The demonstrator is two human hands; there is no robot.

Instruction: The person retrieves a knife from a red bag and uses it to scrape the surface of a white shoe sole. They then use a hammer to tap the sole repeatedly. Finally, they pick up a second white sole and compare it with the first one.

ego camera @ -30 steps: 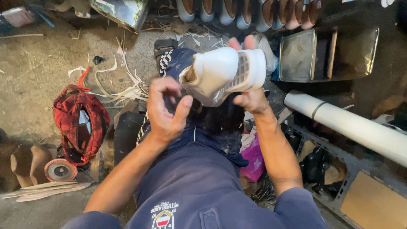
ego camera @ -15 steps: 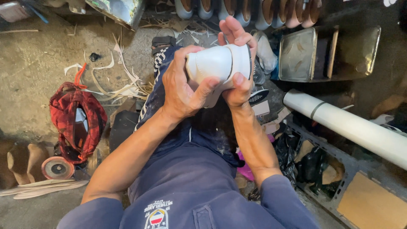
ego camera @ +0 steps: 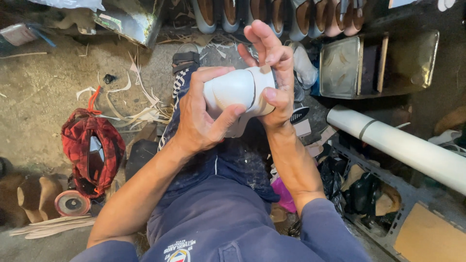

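A red plaid bag [ego camera: 90,153] lies open on the floor, contents unclear, while the left hand [ego camera: 201,119] and right hand [ego camera: 272,73] close their fingers around a white shoe [ego camera: 238,92] above the lap, its far end hidden, beside metal trays [ego camera: 378,65].

Both hands grip a white shoe [ego camera: 236,92] over the lap: the left hand [ego camera: 201,121] wraps its near side, the right hand [ego camera: 272,77] presses its far end (fingers partly raised). A red plaid cloth [ego camera: 90,150] lies on the floor, a white pipe [ego camera: 403,145] at right.

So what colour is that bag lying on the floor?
Red and black plaid bag, with an orange-red strap, clearest in the head view.
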